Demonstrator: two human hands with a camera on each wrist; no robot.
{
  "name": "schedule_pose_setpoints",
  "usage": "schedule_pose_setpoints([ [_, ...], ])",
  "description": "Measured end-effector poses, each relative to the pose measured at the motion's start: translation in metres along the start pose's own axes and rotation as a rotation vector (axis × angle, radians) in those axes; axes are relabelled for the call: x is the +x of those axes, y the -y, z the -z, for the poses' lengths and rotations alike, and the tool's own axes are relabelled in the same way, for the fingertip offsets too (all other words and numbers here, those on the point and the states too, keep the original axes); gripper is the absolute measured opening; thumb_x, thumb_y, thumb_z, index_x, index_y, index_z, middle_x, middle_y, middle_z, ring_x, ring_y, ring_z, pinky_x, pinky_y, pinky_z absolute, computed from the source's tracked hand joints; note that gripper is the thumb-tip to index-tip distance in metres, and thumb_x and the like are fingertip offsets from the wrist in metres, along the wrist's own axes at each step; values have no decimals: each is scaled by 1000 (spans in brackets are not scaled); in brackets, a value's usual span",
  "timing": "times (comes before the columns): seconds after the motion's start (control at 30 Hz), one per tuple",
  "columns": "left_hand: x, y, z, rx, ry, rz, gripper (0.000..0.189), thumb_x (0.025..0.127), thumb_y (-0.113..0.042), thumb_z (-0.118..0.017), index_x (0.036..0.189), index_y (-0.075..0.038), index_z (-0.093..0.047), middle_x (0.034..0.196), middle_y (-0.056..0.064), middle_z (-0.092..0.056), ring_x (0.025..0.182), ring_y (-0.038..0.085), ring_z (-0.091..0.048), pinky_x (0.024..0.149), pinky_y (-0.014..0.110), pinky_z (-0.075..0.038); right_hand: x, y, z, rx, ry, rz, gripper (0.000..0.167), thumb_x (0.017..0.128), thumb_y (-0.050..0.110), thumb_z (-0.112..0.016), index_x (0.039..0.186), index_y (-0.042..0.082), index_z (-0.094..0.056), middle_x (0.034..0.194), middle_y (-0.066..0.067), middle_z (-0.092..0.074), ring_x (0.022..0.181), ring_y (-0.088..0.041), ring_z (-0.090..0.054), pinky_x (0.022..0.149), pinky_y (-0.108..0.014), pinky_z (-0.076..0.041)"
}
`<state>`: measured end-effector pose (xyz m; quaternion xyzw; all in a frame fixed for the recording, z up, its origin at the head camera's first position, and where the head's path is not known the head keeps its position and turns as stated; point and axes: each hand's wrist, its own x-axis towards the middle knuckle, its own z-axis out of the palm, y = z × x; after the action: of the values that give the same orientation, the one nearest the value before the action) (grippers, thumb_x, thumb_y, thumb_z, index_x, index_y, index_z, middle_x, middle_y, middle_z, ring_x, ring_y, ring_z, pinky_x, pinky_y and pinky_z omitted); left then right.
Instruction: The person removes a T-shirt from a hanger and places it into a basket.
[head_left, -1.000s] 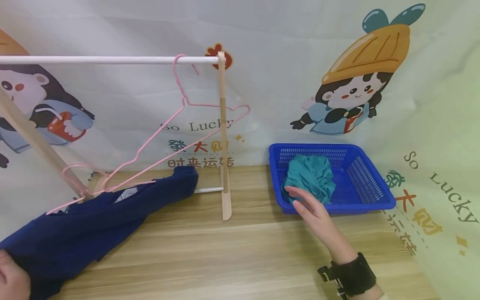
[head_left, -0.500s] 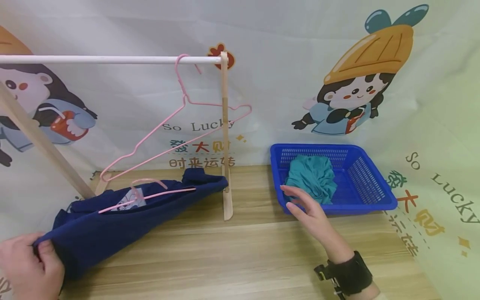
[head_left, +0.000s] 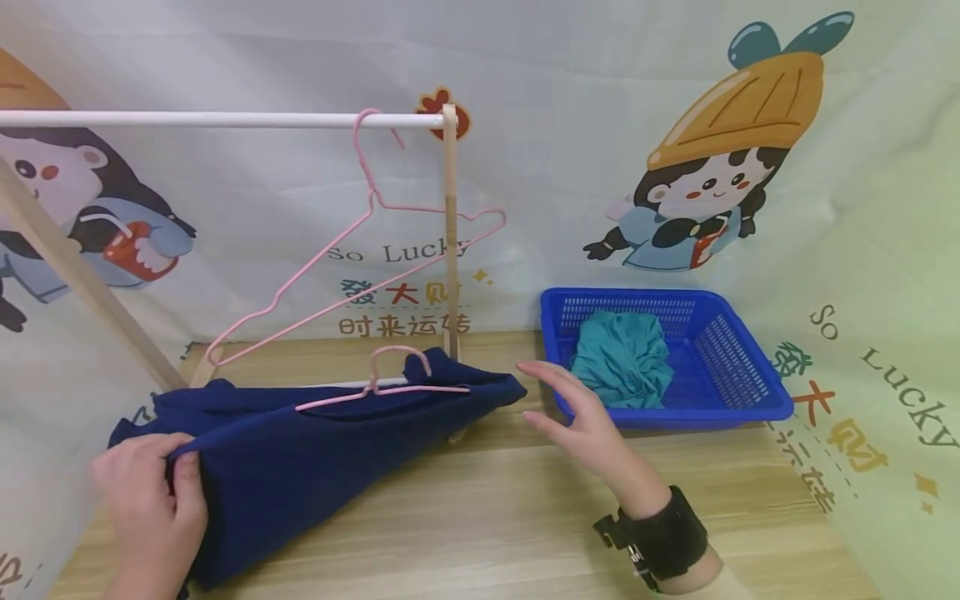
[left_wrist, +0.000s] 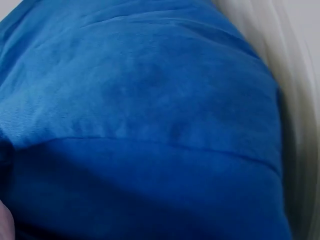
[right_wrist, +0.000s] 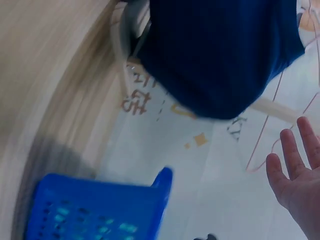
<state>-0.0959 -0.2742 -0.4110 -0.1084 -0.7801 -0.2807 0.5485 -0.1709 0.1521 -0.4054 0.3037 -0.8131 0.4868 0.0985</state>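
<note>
My left hand (head_left: 150,500) grips the near left edge of a navy blue T-shirt (head_left: 300,475), thumb on the front of the cloth. A pink hanger (head_left: 372,375) sits inside the shirt, its hook and part of its shoulders showing at the neck opening. The shirt's blue cloth (left_wrist: 150,110) fills most of the left wrist view. Just right of the shirt's far tip, my right hand (head_left: 581,417) holds nothing, fingers extended and thumb apart. In the right wrist view, the spread fingers (right_wrist: 292,155) are apart from the shirt (right_wrist: 215,60).
Behind the shirt, a second pink hanger (head_left: 322,254) hangs on the white rod (head_left: 225,119) of a wooden rack (head_left: 451,225). A blue basket (head_left: 720,414) with a crumpled teal cloth (head_left: 622,358) stands at the right, by the printed backdrop (head_left: 540,167).
My left hand has carried the shirt and its hanger rightward, in front of the rack. My right hand has moved left from the basket's rim toward the shirt.
</note>
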Motion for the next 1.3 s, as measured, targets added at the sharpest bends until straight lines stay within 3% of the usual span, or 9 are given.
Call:
schedule_pose_setpoints([
  [0.17, 2, -8, -7, -21, 119, -17, 47, 98, -31, -45, 84, 12, -59, 81, 23, -57, 81, 37, -45, 93, 26, -20, 6, 11, -9, 0, 23, -15, 51, 89, 15, -66, 137, 16, -49, 141, 0, -48, 134, -18, -40, 109, -48, -32],
  [0.33, 6, -22, -18, -52, 168, -35, 49, 98, -34, -43, 85, 9, -61, 82, 20, -58, 82, 35, -46, 95, 25, -20, 10, 18, -19, 21, 26, 30, 50, 87, 13, -67, 135, 14, -51, 139, -4, -51, 133, -22, -42, 107, -47, -35],
  [0.53, 7, -38, -34, -79, 163, -57, 47, 99, -36, -44, 84, 6, -63, 80, 18, -59, 83, 37, -47, 90, 31, -23, 12, 21, -34, 51, 57, 79, 47, 87, 12, -67, 132, 16, -54, 136, -3, -55, 131, -18, -45, 108, -36, -36],
  [0.67, 6, -45, -41, -90, 184, -69, 47, 99, -38, -43, 85, 3, -64, 82, 15, -60, 85, 36, -47, 87, 33, -23, 13, 22, -42, 98, 46, 145, 36, 88, 7, -64, 124, 9, -59, 128, -6, -61, 123, -17, -53, 104, -32, -40],
  [0.87, 8, -51, -44, -108, 174, -70, 48, 99, -38, -44, 85, 3, -64, 82, 14, -61, 84, 34, -48, 87, 33, -24, 11, 28, -44, 208, -61, 172, 24, 90, -2, -58, 113, 0, -65, 105, -14, -70, 99, -12, -66, 79, -30, -55],
  [1.0, 11, -53, -44, -112, 177, -71, 48, 99, -39, -44, 85, 2, -64, 81, 13, -61, 84, 34, -47, 85, 35, -24, 10, 33, -41, 221, -116, 188, 22, 87, -5, -60, 109, -2, -67, 95, -15, -71, 90, -11, -69, 70, -28, -57],
  [1.3, 16, -60, -50, -117, 211, -103, 45, 100, -37, -43, 86, 0, -65, 82, 12, -61, 85, 33, -49, 82, 40, -26, 12, 43, -40, 198, -143, 252, 21, 84, -8, -64, 104, -4, -67, 94, -16, -72, 88, -16, -70, 76, -28, -56],
])
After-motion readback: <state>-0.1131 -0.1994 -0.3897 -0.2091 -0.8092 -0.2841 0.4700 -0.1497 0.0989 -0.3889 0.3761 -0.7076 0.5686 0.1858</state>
